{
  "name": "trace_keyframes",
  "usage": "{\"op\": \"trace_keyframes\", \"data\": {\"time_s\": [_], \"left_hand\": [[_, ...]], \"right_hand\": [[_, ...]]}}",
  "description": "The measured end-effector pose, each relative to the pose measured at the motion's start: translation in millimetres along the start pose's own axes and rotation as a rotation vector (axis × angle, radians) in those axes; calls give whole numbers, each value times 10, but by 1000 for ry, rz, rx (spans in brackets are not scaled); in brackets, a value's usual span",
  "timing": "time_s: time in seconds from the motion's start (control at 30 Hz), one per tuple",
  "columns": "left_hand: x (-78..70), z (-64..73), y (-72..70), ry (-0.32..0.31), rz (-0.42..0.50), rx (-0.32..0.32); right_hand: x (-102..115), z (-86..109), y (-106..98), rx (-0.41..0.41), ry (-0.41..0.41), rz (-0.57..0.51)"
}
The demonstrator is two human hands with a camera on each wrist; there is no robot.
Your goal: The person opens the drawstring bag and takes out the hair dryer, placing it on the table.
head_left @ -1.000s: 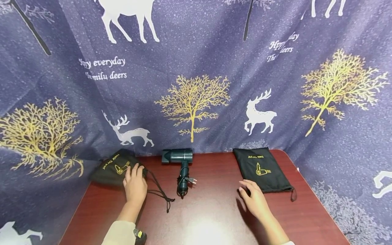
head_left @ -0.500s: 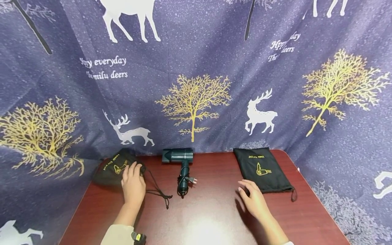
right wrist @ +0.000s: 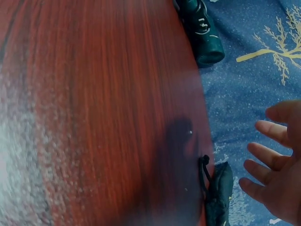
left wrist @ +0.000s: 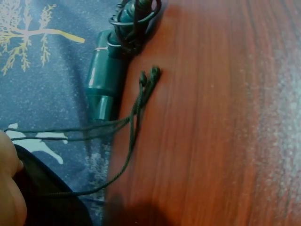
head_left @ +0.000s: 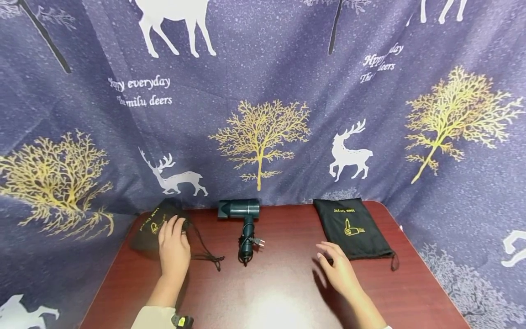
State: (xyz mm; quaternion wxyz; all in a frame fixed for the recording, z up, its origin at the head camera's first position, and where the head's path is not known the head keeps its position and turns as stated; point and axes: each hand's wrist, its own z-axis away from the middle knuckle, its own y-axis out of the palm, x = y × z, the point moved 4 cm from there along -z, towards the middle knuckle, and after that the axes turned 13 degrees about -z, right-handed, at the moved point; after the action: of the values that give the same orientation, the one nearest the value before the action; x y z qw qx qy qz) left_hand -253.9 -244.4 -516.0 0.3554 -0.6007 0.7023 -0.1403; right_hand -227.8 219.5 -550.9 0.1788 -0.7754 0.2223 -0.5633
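Head view: tabletop [head_left: 283,260] stretches between left-corner pouch [head_left: 145,240] and right hand [head_left: 338,269].

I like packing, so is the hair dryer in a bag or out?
Out. The hair dryer lies on the table between the left bag and right bag, cord wrapped around its handle.

Dark-green pistol-shaped hair dryer [head_left: 242,209] between left fingers [head_left: 176,229] and right fingers [head_left: 334,251], on the red-brown wood-grained desk [head_left: 267,278]
Black cloth drawstring pouch [head_left: 144,236] at left fingers; flat black cloth pouch [head_left: 340,218] beyond right fingers.
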Motion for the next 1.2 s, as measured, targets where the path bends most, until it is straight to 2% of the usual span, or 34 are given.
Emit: {"op": "trace_keyframes", "data": {"time_s": [0.17, 0.4, 0.63, 0.77, 0.97, 1.2], "left_hand": [[-11, -20, -39, 17, 9, -58], [-49, -3, -86, 2, 32, -65], [-105, 28, -144, -20, 63, -74], [-137, 53, -203, -51, 82, -82], [-204, 84, -322, -73, 104, -96], [-315, 135, -461, -45, 140, -151]], "right_hand": [[62, 9, 13, 0, -30, -1], [127, 9, 29, -4, -55, -1], [119, 18, 64, 28, -5, -18], [121, 10, 85, 41, 9, -29], [168, 13, 126, 29, -28, -43], [219, 13, 186, 52, -27, -65]]}}
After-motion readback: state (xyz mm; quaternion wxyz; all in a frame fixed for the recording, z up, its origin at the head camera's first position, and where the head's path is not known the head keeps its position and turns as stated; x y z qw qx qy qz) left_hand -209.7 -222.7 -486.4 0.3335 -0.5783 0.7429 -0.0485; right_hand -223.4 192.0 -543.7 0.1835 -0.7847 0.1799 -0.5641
